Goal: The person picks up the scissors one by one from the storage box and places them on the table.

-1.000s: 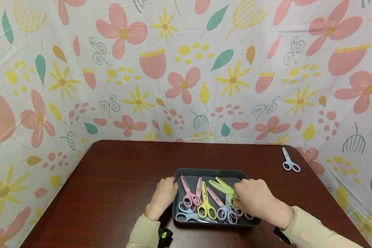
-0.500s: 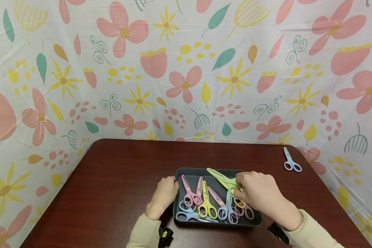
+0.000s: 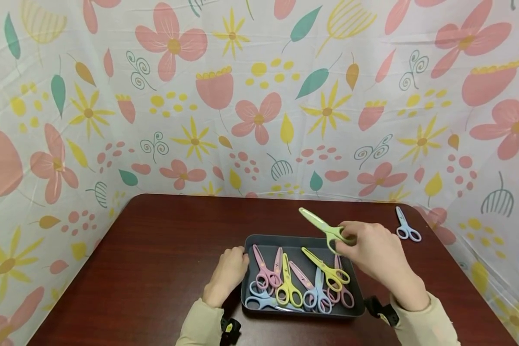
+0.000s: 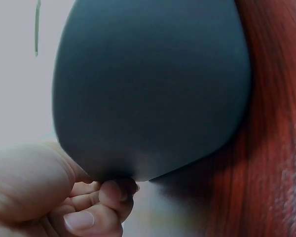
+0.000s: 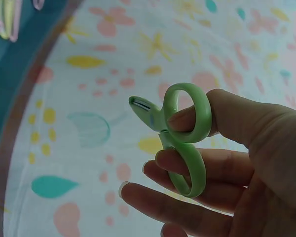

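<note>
Green scissors (image 3: 321,224) are held in my right hand (image 3: 377,252) above the back right part of a dark grey tray (image 3: 285,237), blades pointing away to the left. In the right wrist view, the thumb goes into one loop of the green scissors (image 5: 203,116) and fingertips reach into the other. My left hand (image 3: 227,275) grips the tray's left edge; thumb and fingers pinch its corner in the left wrist view. Inside the tray lie yellow scissors (image 3: 286,278), a second yellow pair (image 3: 324,265), pink scissors (image 3: 261,262) and blue scissors (image 3: 319,288), partly overlapping.
A light blue pair of scissors (image 3: 401,218) lies alone at the back right corner of the brown table (image 3: 168,230). A flower-patterned cloth (image 3: 259,72) hangs behind and along both sides of the table.
The right hand has lifted the green scissors up out of the tray and backward, uncovering a yellow pair that lay beneath. My left hand stays on the tray's edge.
</note>
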Tool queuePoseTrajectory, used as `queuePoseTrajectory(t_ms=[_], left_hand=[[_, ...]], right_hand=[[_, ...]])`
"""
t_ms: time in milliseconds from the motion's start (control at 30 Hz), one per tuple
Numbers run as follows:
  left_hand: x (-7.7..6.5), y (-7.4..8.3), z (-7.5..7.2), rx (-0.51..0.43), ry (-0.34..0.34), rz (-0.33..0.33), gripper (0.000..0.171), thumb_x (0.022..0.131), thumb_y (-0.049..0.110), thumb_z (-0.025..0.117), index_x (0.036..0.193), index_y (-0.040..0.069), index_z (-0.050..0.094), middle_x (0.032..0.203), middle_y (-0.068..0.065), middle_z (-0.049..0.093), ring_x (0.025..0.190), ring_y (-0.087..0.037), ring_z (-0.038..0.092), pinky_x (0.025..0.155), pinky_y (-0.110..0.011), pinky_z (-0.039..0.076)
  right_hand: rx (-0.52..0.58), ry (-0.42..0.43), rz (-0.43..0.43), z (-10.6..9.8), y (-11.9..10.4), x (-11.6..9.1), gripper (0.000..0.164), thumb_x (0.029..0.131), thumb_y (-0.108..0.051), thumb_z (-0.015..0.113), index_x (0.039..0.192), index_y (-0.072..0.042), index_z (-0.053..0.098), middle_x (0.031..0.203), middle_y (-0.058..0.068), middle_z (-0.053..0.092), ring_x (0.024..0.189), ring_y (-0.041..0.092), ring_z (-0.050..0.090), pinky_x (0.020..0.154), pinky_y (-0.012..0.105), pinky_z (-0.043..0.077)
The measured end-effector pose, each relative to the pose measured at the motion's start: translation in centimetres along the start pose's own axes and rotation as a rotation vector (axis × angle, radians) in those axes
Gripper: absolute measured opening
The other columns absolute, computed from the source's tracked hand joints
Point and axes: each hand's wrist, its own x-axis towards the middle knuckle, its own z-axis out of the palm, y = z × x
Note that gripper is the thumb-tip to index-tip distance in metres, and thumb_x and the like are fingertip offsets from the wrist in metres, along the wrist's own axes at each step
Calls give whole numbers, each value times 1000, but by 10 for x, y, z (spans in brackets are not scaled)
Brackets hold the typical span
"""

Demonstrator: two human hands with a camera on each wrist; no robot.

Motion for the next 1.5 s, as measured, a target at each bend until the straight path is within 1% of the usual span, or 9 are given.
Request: queuePoseTrajectory(t_ms=[167, 333, 533, 800, 900, 1067, 1167, 1367, 1500], left_hand=[[0, 1, 1, 1, -4, 2, 12, 93, 6, 58, 87, -2, 64, 64, -5, 53, 57, -20, 52, 53, -36, 43], [-1, 1, 0, -2, -12, -13, 12, 93, 5, 57, 86, -1, 64, 62, -5, 50, 55, -19, 50, 51, -34, 42], [-1, 2, -1, 2, -20, -21, 13, 94, 6, 56, 87, -1, 64, 60, -3, 49, 52, -18, 49, 49, -33, 41], [-2, 2, -2, 24, 9, 0, 13, 93, 5, 56, 84, 0, 63, 60, -3, 47, 50, -18, 48, 47, -32, 40], [-2, 1, -2, 20, -1, -15, 12, 94, 6, 56, 87, -1, 64, 60, -3, 48, 50, -18, 48, 48, -32, 41], [-1, 1, -1, 18, -14, -26, 13, 94, 7, 57, 91, -2, 65, 62, -4, 50, 52, -18, 50, 49, -33, 42], [-2, 1, -1, 15, -20, -31, 13, 94, 7, 57, 92, -3, 65, 62, -3, 50, 52, -18, 49, 49, -32, 41], [-3, 1, 1, 6, -38, -45, 14, 95, 7, 56, 95, -4, 65, 61, -3, 49, 51, -17, 49, 48, -31, 41], [-2, 1, 2, 13, -18, -28, 13, 94, 7, 57, 91, -3, 65, 62, -3, 50, 52, -17, 49, 49, -32, 41]], right_hand=[[73, 55, 81, -13, 19, 5, 9, 77, -22, 78, 85, -20, 76, 86, 0, 73, 54, 10, 50, 43, 32, 34], [60, 78, 169, -24, 42, 5, 11, 79, -28, 77, 86, -20, 75, 74, -4, 68, 56, 14, 47, 44, 33, 32], [69, 91, 224, -28, 70, 2, 15, 81, -32, 75, 84, -17, 75, 75, 1, 68, 57, 16, 47, 47, 33, 33], [44, 142, 281, -32, 108, 0, 21, 84, -33, 75, 78, -13, 74, 61, -1, 61, 58, 23, 45, 51, 34, 33], [51, 132, 329, -29, 120, -2, 23, 85, -34, 73, 81, -11, 76, 76, 10, 69, 65, 28, 49, 54, 35, 34], [58, 127, 403, -19, 134, -5, 28, 86, -35, 71, 87, -8, 77, 98, 21, 69, 64, 30, 49, 49, 35, 35], [69, 90, 443, -10, 142, -5, 35, 87, -41, 70, 92, -8, 76, 94, 19, 69, 65, 34, 50, 46, 36, 36], [84, -69, 555, 9, 154, 0, 43, 88, -53, 64, 92, -11, 74, 78, 7, 65, 74, 36, 54, 49, 45, 39], [88, -123, 585, 20, 163, 3, 44, 87, -54, 65, 91, -11, 72, 79, 10, 64, 72, 34, 55, 50, 44, 40]])
